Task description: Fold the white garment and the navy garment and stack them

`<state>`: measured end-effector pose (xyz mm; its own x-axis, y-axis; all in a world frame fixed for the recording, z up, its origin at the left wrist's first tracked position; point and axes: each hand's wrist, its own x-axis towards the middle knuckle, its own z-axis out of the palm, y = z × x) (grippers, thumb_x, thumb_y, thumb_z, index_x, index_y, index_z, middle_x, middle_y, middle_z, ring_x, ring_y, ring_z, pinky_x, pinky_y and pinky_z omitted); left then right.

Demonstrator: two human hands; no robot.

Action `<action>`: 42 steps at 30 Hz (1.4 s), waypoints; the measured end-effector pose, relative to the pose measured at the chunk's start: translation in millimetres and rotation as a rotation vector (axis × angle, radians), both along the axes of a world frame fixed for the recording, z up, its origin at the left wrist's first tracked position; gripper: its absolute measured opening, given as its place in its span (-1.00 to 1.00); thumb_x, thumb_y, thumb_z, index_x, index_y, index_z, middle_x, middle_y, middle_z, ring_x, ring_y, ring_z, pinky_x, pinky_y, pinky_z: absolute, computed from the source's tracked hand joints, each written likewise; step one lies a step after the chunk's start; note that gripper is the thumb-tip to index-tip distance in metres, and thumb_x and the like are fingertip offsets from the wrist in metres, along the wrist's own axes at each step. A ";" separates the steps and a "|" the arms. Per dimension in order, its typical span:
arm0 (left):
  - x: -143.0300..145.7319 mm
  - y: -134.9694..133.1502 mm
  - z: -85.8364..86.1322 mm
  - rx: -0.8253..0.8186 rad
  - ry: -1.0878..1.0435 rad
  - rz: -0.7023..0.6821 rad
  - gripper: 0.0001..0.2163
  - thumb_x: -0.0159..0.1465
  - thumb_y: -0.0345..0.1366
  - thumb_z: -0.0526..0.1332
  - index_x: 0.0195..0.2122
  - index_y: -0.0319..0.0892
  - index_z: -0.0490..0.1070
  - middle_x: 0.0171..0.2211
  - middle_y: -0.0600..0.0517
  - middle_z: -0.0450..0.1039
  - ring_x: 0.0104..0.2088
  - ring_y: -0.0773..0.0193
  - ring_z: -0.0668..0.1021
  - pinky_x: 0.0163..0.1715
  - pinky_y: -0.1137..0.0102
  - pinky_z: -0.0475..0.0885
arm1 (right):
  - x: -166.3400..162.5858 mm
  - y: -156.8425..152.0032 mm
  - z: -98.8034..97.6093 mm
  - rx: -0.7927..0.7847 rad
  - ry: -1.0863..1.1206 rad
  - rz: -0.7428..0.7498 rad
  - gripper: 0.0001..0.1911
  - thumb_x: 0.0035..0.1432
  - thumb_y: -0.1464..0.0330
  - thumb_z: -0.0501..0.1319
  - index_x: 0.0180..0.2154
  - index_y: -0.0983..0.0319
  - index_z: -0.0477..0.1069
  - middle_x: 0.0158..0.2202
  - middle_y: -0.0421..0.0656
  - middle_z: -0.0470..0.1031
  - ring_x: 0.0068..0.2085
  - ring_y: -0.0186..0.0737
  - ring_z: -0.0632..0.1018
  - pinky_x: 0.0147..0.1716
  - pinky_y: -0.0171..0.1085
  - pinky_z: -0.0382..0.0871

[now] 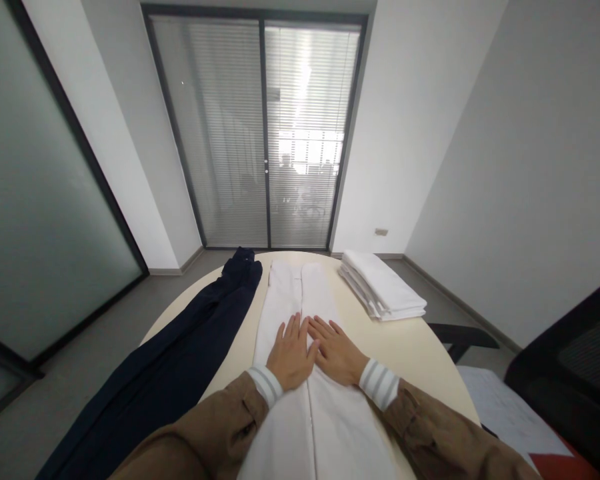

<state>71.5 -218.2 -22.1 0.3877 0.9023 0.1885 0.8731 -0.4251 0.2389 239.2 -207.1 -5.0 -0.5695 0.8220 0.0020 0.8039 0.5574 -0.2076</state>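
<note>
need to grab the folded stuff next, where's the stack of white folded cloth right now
In the head view, the stack of white folded cloth lies on the far right part of the round table, right of the white garment that both hands press flat.

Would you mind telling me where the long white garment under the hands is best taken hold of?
Probably at its far end, one corner per hand. The white garment lies flat and lengthwise away from the person, with the left hand and right hand flat at mid-length, so reaching forward along it from the near side suits.
</note>
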 end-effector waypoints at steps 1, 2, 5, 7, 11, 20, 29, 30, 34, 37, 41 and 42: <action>2.1 4.3 0.8 -0.001 0.004 0.011 -0.41 0.45 -0.04 -0.18 0.39 -0.31 -0.01 0.40 -0.26 -0.05 0.40 -0.05 0.04 0.32 -0.06 0.01 | -1.8 3.3 -0.4 0.010 -0.015 -0.022 -0.36 0.38 0.21 -0.14 0.41 0.24 -0.10 0.43 -0.06 -0.08 0.42 -0.01 -0.01 0.35 0.11 -0.10; 3.6 8.3 1.7 -0.005 0.008 0.017 -0.41 0.45 -0.04 -0.18 0.38 -0.30 0.00 0.40 -0.25 -0.04 0.40 -0.04 0.04 0.32 -0.05 0.01 | -3.7 4.6 -0.7 0.021 -0.025 -0.045 -0.37 0.38 0.22 -0.15 0.41 0.25 -0.08 0.43 -0.05 -0.07 0.42 0.01 0.00 0.35 0.12 -0.09; 4.1 16.2 4.0 -0.017 0.024 0.009 -0.45 0.46 -0.08 -0.19 0.36 -0.27 0.07 0.40 -0.21 -0.03 0.40 -0.01 0.04 0.33 -0.02 -0.01 | -7.8 -3.9 -1.8 0.061 -0.040 -0.090 -0.39 0.39 0.26 -0.18 0.40 0.28 -0.02 0.43 -0.01 -0.06 0.41 0.07 0.01 0.33 0.16 -0.06; 2.5 17.9 4.6 -0.017 0.033 -0.009 -0.48 0.46 -0.12 -0.21 0.36 -0.21 0.10 0.41 -0.18 -0.02 0.40 0.00 0.04 0.33 -0.03 -0.02 | -6.1 -19.2 -1.8 0.075 -0.031 -0.075 -0.39 0.38 0.28 -0.16 0.40 0.29 -0.02 0.43 0.01 -0.07 0.42 0.08 -0.01 0.33 0.17 -0.06; -0.1 17.3 4.0 -0.029 0.039 -0.037 -0.50 0.46 -0.13 -0.21 0.37 -0.11 0.09 0.42 -0.13 -0.04 0.40 0.01 0.04 0.32 -0.04 0.00 | 7.4 -61.6 4.2 0.047 0.028 0.141 -0.28 0.33 0.19 0.00 0.42 0.25 -0.14 0.44 0.03 -0.12 0.43 0.08 -0.09 0.36 0.16 -0.15; -1.3 16.3 4.5 -0.069 0.015 -0.037 -0.50 0.46 -0.16 -0.23 0.35 -0.11 0.14 0.41 -0.16 -0.03 0.39 0.00 0.07 0.32 -0.02 0.01 | 12.7 -112.5 18.8 -0.175 0.248 0.703 -0.49 0.33 0.23 0.04 0.28 0.04 0.23 0.32 -0.13 0.26 0.35 -0.05 0.22 0.33 0.04 0.03; 1.6 7.2 -0.1 -0.122 0.058 -0.036 -0.39 0.38 -0.03 -0.06 0.40 -0.18 0.01 0.43 -0.24 -0.19 0.40 -0.21 -0.06 0.28 -0.19 -0.07 | 30.3 3.1 31.3 0.176 0.315 -0.055 -0.70 0.31 0.27 0.02 -0.10 0.20 0.48 -0.17 -0.07 0.57 -0.14 -0.16 0.55 -0.08 -0.22 0.38; 1.1 5.7 0.8 -0.149 0.059 -0.041 -0.38 0.38 -0.01 -0.06 0.41 -0.18 -0.01 0.44 -0.24 -0.21 0.40 -0.22 -0.08 0.28 -0.19 -0.07 | 32.9 20.5 27.0 0.194 0.324 -0.148 -0.68 0.31 0.26 0.02 -0.08 0.20 0.47 -0.12 -0.05 0.56 -0.09 -0.15 0.54 -0.05 -0.21 0.37; -5.3 6.3 11.4 -0.225 0.029 -0.078 -0.36 0.37 0.05 -0.05 0.39 -0.17 0.05 0.42 -0.25 -0.13 0.40 -0.21 -0.01 0.27 -0.15 -0.01 | 41.9 78.4 -3.3 0.193 0.351 -0.378 -0.53 0.28 0.23 0.07 0.14 0.30 0.35 0.07 0.04 0.48 0.11 -0.05 0.45 0.13 -0.14 0.28; -15.6 21.8 21.3 -0.205 -0.063 -0.074 -0.44 0.38 0.02 -0.05 0.32 -0.15 0.20 0.34 -0.24 0.13 0.32 -0.11 0.21 0.24 -0.02 0.15 | 47.1 104.0 -24.6 0.183 0.319 -0.361 -0.43 0.27 0.21 0.10 0.24 0.30 0.27 0.21 0.03 0.38 0.23 0.00 0.35 0.24 -0.07 0.17; -36.5 66.2 19.8 -0.089 -0.216 0.073 -0.51 0.35 -0.07 0.08 0.26 -0.09 0.30 0.34 -0.20 0.13 0.34 -0.09 0.18 0.28 0.02 0.08 | 51.3 120.3 -36.4 0.164 0.287 -0.337 -0.42 0.27 0.18 0.11 0.28 0.19 0.26 0.30 -0.02 0.28 0.31 0.05 0.26 0.28 0.01 0.09; -42.0 79.3 16.2 -0.075 -0.273 0.136 -0.52 0.34 -0.10 0.11 0.26 -0.10 0.32 0.36 -0.20 0.09 0.35 -0.11 0.14 0.29 0.01 0.04 | 52.1 122.9 -37.1 0.159 0.288 -0.336 -0.42 0.27 0.17 0.12 0.27 0.19 0.28 0.30 -0.02 0.28 0.32 0.05 0.25 0.29 0.01 0.08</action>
